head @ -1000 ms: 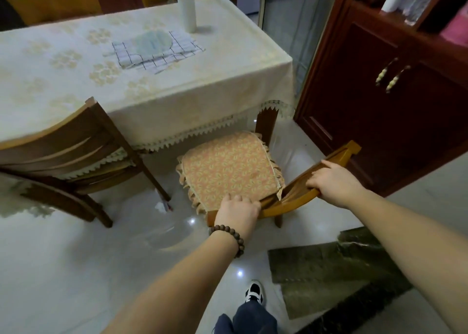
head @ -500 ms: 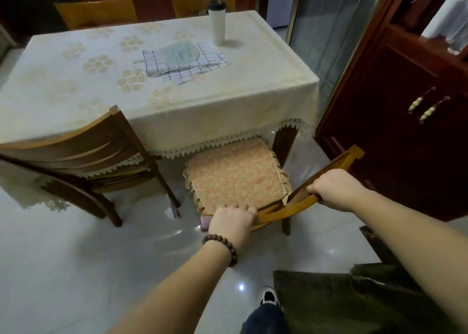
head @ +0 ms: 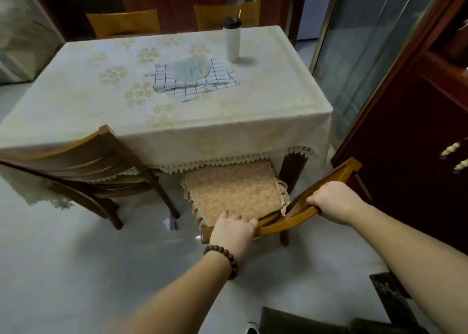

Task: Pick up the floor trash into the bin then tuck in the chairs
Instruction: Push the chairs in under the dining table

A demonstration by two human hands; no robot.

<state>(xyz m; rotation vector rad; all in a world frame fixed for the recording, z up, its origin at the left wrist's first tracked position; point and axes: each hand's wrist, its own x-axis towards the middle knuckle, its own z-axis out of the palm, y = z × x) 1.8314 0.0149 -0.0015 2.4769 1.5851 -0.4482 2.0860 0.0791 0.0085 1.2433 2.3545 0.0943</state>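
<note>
Head view, chair (head: pixel 329 179) gripped, table leg (head: pixel 293 174) beside

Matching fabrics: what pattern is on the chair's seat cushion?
Pale leafy print on orange-pink fabric, on the frilled seat cushion; head view.

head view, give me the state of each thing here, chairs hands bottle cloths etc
cushioned chair: seat partly under the table, back held by both hands
left hand: closed on the chair's back rail
right hand: closed on the back rail
second chair: tucked against the table, untouched
bottle: upright, lid on
checked cloth: lying flat, rumpled
floor scrap: lying by a leg of the second chair
</note>
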